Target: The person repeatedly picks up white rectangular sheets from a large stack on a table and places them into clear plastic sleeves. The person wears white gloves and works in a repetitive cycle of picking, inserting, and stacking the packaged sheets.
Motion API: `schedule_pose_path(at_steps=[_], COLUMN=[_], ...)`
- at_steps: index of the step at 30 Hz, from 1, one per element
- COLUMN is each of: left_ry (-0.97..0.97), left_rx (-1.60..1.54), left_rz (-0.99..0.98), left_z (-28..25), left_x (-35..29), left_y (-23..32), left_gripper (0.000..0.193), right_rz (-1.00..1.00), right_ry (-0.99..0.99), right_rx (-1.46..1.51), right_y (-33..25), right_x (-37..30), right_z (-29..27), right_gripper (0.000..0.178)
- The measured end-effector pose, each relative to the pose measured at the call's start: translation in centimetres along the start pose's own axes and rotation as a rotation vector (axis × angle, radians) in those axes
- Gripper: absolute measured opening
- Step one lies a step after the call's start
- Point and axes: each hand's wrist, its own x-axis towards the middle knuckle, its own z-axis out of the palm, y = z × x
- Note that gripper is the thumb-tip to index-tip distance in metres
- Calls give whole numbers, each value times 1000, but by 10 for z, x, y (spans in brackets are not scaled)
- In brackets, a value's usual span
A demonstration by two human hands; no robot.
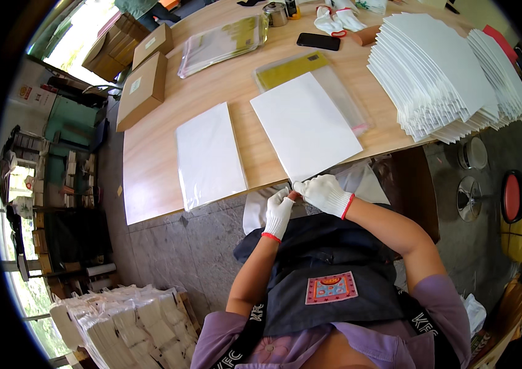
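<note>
My left hand (278,215) and my right hand (326,195), both in white knit gloves with red cuffs, meet at the table's near edge. Their fingers are closed and pressed together. A bit of bare fingertip shows between them; what they pinch, if anything, is too small to make out. Just beyond them lies a blank white sheet or thin stack (307,126), its near corner by my fingers. It partly covers a clear plastic bag (341,98) with a yellow-green panel. To its left rests a white stack in clear glossy wrap (210,157), slightly over the edge.
Fanned white folded stacks (430,67) fill the table's right side. Farther back are a black phone (318,41), a pile of clear bags (224,44), a metal pot (275,14) and spare gloves (339,21). Brown cardboard boxes (142,91) line the left edge. Wrapped bundles (129,326) stand at lower left.
</note>
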Motion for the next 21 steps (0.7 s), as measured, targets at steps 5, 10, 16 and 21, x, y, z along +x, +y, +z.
schedule_pose_path(at_steps=[5,10,16,21], left_ry=[24,5,317,206], left_rx=[-229,224,756,1015], left_rz=[-58,136,764,998], left_z=[4,-6,-17,5], left_x=[-4,-17,-13,-5], left_y=[-4,10,0,15], left_gripper=[20,17,17,22], right_rz=[494,880,932,358], right_ry=[89,630,-700,441], right_rx=[1385,1092,-235,-87], right_y=[26,222,163,94], right_x=[-38,-224,-295,-138], right_z=[-10,15,30,-56], right_gripper=[4,11,21,22])
